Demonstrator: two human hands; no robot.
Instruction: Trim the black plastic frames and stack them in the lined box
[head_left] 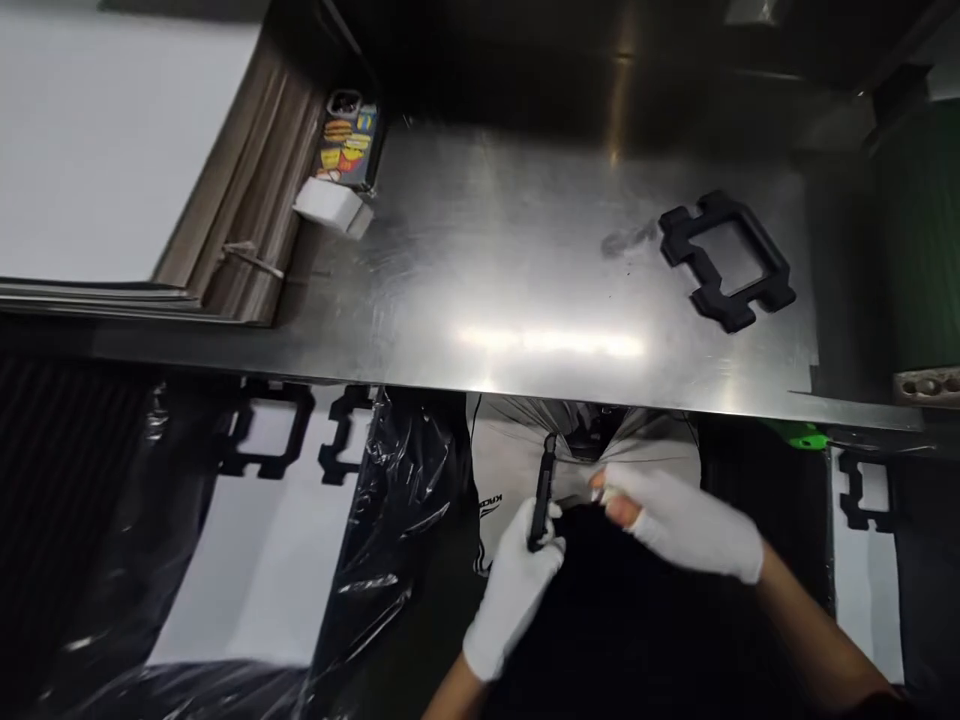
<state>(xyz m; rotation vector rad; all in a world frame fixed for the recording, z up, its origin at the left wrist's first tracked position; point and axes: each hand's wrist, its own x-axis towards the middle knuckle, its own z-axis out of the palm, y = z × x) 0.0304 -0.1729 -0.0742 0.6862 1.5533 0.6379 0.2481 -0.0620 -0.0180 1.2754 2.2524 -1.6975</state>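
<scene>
A slim black tool [541, 492], shaped like a pen or small knife, stands nearly upright in the gloved left hand [514, 590], whose fingers are wrapped closed around its lower end, just below the front edge of a steel worktable [525, 300]. The gloved right hand [686, 525] sits just beside it, fingertips drawn together toward the tool's middle with one bare fingertip showing through the white glove; whether it pinches anything cannot be told. Both hands hover over the person's lap, below table level. On the table, well apart from the hands, lies a black plastic frame [726, 260] with a rectangular opening. At the far left corner a phone in a burger-print case [347, 140] leans beside a small white box [330, 207] and a stack of sheets [247, 200]. More black frames [266, 430] rest lower left amid black plastic film [405, 500]. Handled well, the tool probably wants a firm low grip and its tip kept away from the bare fingertip.
</scene>
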